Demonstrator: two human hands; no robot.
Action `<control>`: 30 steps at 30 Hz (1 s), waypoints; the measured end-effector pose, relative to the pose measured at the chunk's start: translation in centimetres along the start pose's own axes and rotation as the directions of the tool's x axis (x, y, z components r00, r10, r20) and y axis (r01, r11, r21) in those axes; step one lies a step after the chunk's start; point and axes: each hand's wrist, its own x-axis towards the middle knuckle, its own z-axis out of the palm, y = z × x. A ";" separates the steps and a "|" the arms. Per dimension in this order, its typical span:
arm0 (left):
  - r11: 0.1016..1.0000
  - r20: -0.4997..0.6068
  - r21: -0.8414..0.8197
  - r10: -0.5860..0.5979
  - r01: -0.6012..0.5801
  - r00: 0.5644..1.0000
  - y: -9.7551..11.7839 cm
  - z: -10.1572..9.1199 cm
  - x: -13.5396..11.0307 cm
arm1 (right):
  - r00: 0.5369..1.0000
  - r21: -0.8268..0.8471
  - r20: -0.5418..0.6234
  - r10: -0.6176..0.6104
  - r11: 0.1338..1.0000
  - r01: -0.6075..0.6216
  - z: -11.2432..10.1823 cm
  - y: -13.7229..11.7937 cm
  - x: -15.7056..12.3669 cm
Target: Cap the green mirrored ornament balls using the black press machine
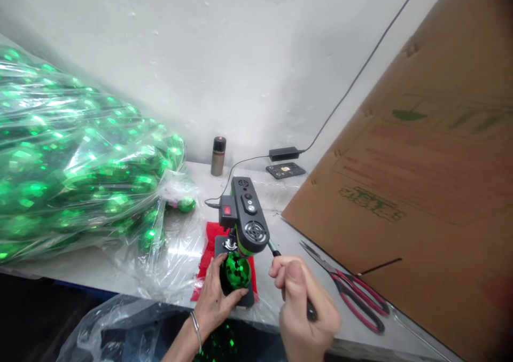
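A small black bench drill press [245, 215] with a red switch stands on a red mat [208, 247] near the table's front edge. Under its head sits a shiny green faceted ball [236, 270]. My left hand [216, 298], a bangle on its wrist, wraps round that ball and holds it on the machine's base. My right hand [302, 303] is closed round the black lever handle [276, 251] on the machine's right side.
A large clear bag of green balls [76, 159] fills the left of the table. Red-handled scissors [352, 292] lie to the right, beside a leaning cardboard sheet [420, 159]. A small canister [218, 155], a power adapter [284, 153] and a dark flat device [286, 170] sit by the wall.
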 end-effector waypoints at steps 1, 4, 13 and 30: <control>1.000 -0.021 0.003 -0.002 0.002 1.000 -0.1 0.1 0.2 | 1.000 0.000 -0.001 -0.005 1.000 0.005 0.0 0.0 0.0; 1.000 -0.072 -0.009 0.016 -0.016 0.997 -0.4 0.3 0.6 | 1.000 -0.003 -0.001 -0.017 1.000 0.017 0.0 0.1 0.0; 0.997 -0.058 -0.073 -0.037 0.032 0.998 -1.1 0.1 -0.3 | 0.999 0.016 -0.017 -0.027 0.999 0.027 0.1 0.3 -0.3; 0.988 -0.150 -0.013 -0.155 0.155 0.976 1.2 -5.2 -6.3 | 0.997 0.038 -0.065 0.043 0.998 -0.041 0.2 0.2 -0.8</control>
